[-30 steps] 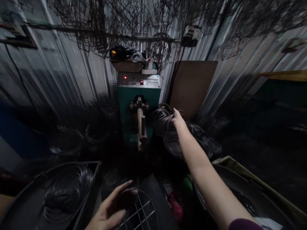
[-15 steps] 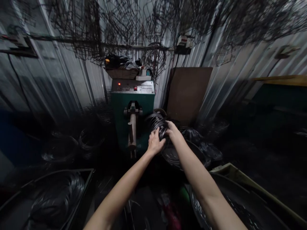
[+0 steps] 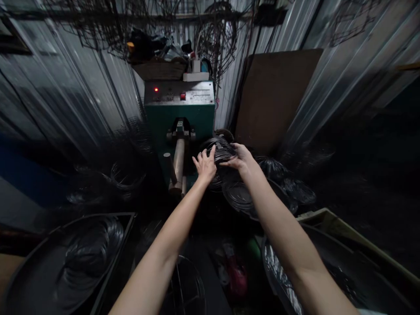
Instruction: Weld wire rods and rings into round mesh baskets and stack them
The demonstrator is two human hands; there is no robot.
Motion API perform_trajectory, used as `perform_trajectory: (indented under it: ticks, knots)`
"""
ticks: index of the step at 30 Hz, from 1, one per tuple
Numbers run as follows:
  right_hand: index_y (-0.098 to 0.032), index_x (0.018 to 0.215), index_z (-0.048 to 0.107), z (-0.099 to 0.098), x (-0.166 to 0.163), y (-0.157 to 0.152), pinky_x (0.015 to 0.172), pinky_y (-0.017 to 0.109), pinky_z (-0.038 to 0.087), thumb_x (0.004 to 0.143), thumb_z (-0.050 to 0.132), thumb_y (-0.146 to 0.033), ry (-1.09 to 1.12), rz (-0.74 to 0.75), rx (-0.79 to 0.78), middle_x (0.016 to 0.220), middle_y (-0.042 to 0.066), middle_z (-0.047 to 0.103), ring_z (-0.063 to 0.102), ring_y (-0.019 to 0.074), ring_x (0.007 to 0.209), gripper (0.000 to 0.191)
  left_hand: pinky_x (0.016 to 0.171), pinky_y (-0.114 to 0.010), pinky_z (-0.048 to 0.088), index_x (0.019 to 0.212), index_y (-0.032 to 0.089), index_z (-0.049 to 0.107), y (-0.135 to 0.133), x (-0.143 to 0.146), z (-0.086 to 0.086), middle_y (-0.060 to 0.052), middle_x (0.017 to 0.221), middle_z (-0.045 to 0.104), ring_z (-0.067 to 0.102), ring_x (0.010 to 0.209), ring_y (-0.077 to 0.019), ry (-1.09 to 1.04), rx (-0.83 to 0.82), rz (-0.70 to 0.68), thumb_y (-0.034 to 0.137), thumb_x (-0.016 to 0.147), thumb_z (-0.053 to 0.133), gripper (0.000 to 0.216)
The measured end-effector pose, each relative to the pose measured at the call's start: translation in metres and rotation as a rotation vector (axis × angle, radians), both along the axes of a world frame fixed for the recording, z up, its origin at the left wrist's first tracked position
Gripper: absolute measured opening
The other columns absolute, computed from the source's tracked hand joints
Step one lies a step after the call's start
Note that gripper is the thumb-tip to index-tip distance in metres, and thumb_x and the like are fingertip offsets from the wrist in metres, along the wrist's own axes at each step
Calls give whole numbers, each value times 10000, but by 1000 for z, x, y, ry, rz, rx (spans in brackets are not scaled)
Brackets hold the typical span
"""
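Note:
In the head view, a bundle of thin dark metal wire rings is between my hands, right of the green machine. My right hand grips the bundle's right end, one finger stretched out below it. My left hand lies at the bundle's left side with fingers spread; whether it presses on the wires is hard to tell. Left of my hands, a thick metal bar sticks out from the machine, with a short peg beside it. Darkness hides what carries the bundle underneath.
The green machine has a lit red lamp and a cardboard box on top. A brown board leans on the metal wall. A round tray of wire rings sits below my right arm. Wire coils fill a tub at lower left.
The view has tipped down and come nearer the machine. My left fingers have spread and shifted toward the bundle's left side. The right hand stays at its right end.

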State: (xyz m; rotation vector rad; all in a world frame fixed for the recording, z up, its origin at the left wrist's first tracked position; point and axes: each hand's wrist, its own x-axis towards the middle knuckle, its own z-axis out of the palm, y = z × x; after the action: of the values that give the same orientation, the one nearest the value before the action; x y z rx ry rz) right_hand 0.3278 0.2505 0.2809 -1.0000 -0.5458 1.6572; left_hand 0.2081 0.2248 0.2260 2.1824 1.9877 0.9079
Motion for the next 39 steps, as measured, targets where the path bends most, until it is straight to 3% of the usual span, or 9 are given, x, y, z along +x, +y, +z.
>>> perform_trajectory:
  ticks: [7,10,14,19,23,26,29,33,39]
  knots:
    - [-226,1125,515,-33,25,26,741,431,552,781,564,-196,-521,-53,131,722,-7,595,577,136,602,349,1086,-609,228,1463,346,224,48,8,-2,-142,1468,299,330,1337,-326,-73,-45,103,49,837,369,708]
    - [-215,1237,451,-43,25,38,892,407,515,748,572,-142,-589,-166,253,950,33,636,618,140,781,509,1074,-668,155,1463,343,219,59,10,2,-156,1482,289,281,1366,-356,-9,-53,179,54,856,366,689]
    - [-199,1272,486,-49,32,20,1110,527,251,617,675,-71,-681,-253,313,1141,108,611,555,255,1111,694,1075,-663,172,1491,270,97,46,9,10,-218,1509,204,246,1376,-410,-41,-183,148,87,789,557,860]
    - [-224,1331,497,-87,50,-76,1047,596,284,738,644,-228,-1071,-277,397,897,84,671,596,321,1027,611,1127,-578,182,1495,174,94,-56,-21,12,-228,1524,132,175,1412,-387,-102,-231,-169,105,783,596,873]
    - [-260,1252,576,-156,42,-193,961,505,433,845,508,-422,-1168,-46,512,1038,80,673,637,269,937,444,1166,-430,196,1416,229,367,-187,-119,-6,-85,1497,304,242,1411,-276,-296,-254,-521,314,861,586,603]
    - [-272,1182,623,-209,17,-278,979,480,439,847,462,-537,-1072,183,430,1145,71,657,621,265,1031,456,1165,-440,213,1419,209,354,-294,-199,-53,-89,1449,405,313,1383,-259,-700,-260,-93,491,904,472,599]
    - [-244,1247,582,-244,-22,-333,1049,480,385,860,388,-591,-994,292,337,1272,87,594,543,268,1189,555,1161,-463,221,1438,178,300,-376,-231,-127,-130,1485,348,272,1406,-264,-1085,-312,288,619,889,379,708]
    - [-219,1375,455,-255,-67,-362,1115,483,301,872,317,-620,-955,283,340,1411,94,466,413,256,1321,657,1158,-412,248,1414,164,345,-401,-201,-195,-141,1458,390,334,1378,-244,-1226,-361,148,656,879,351,726]
    - [-234,1427,377,-241,-67,-379,1135,464,281,901,286,-560,-1015,42,389,1463,65,397,348,234,1365,625,1101,-372,304,1319,198,453,-346,-173,-173,-89,1279,559,489,1223,-235,-1051,-391,-50,525,886,478,543]
